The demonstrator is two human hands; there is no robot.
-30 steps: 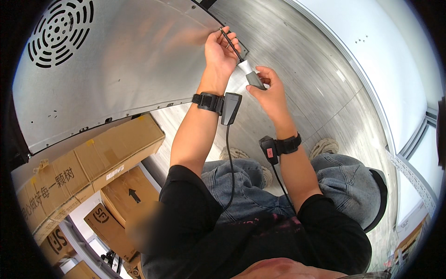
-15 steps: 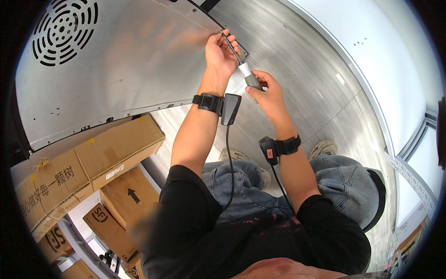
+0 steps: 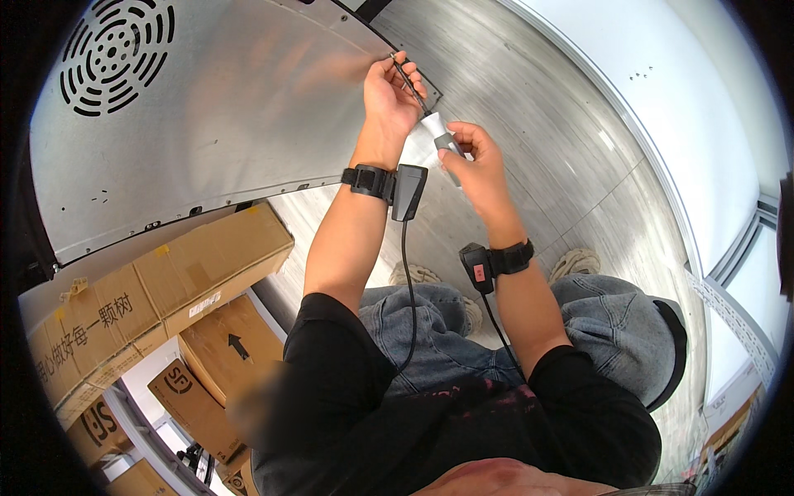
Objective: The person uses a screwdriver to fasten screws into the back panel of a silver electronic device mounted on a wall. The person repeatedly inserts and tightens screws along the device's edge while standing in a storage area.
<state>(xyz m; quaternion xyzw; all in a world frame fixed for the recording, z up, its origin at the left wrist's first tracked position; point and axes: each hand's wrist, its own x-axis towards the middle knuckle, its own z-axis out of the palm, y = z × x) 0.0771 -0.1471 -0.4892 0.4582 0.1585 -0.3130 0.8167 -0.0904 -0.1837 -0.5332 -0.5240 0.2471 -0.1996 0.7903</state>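
Right hand (image 3: 478, 164) has its thumb and fingers wrapped on the grey-and-white handle of the screwdriver (image 3: 447, 145); left hand (image 3: 389, 97) has its fingertips closed round the dark shaft, up near the tip. The tool slants at the edge of the metal panel (image 3: 248, 99), though whether its tip touches is hard to tell from here. Slotted vent (image 3: 116, 53) at the panel's far left, long cardboard box (image 3: 194, 264) below, wood-look floor (image 3: 546, 149) beneath the hands.
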